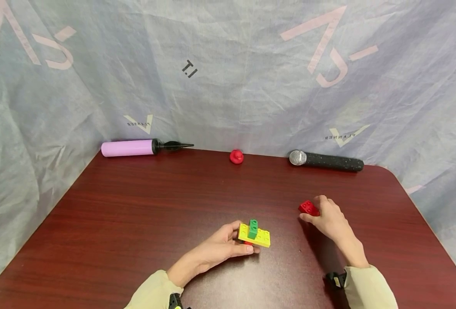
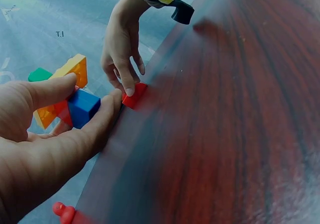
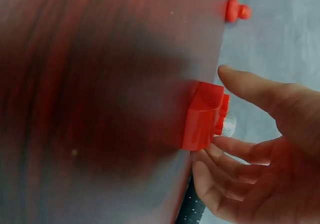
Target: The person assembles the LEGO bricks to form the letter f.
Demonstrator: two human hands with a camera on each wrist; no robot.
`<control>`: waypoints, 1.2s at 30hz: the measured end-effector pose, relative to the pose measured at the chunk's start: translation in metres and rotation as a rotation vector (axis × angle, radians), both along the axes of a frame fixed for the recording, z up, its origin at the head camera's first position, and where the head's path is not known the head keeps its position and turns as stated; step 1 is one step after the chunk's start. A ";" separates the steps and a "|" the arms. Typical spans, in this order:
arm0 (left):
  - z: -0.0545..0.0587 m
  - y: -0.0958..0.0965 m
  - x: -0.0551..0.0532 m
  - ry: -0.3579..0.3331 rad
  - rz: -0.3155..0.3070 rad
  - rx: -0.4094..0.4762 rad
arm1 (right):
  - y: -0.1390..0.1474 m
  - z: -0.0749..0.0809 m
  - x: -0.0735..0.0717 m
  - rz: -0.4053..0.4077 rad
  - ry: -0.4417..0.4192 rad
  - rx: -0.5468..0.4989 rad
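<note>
**Two hands, two sets of bricks**

Head view: left hand (image 1: 221, 246) pinches the stacked yellow-and-green plastic brick assembly (image 1: 254, 234) above the dark wooden table (image 1: 135, 214); right hand (image 1: 328, 219) grasps the small red plastic brick (image 1: 309, 208).

Left wrist view: assembly held by its sides.

Right wrist view: brick looks light, rigid, smooth; best pinched across flat sides.

On the table (image 1: 135, 223), the block stack (image 1: 254, 234) sits near the middle. The loose block (image 1: 309, 208) is at 2 o'clock. The pump (image 1: 135, 147), duck (image 1: 236, 156) and microphone (image 1: 326, 161) line the back edge.
</note>
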State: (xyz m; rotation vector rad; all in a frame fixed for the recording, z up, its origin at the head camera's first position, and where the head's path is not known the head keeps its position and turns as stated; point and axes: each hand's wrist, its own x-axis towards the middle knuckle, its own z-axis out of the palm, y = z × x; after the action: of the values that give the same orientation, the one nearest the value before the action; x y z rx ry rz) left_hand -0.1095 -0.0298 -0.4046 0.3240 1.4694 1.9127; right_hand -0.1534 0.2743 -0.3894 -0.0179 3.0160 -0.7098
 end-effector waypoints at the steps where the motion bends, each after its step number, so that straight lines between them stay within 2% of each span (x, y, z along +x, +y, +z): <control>1: 0.000 0.000 0.000 -0.001 0.000 0.002 | 0.000 -0.001 0.000 -0.001 -0.003 -0.004; 8: -0.001 0.000 0.002 0.009 -0.003 0.017 | 0.001 -0.002 0.000 -0.005 -0.058 -0.056; 17: -0.002 0.002 0.003 0.019 -0.011 0.014 | -0.010 -0.003 0.007 0.077 -0.016 -0.150; 24: -0.003 0.003 0.003 0.013 -0.017 0.013 | -0.029 0.013 0.015 0.161 -0.010 -0.292; 32: -0.004 0.003 0.002 0.025 -0.044 0.040 | -0.053 0.037 0.027 0.262 -0.059 -0.473; 36: -0.003 0.003 0.002 0.027 -0.043 0.039 | -0.061 0.043 0.032 0.315 -0.045 -0.507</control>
State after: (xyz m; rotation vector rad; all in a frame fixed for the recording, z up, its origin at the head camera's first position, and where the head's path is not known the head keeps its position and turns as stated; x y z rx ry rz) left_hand -0.1070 -0.0270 -0.4080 0.3982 1.4331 1.9113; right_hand -0.1217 0.2132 -0.3467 -0.4698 2.6120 -1.3749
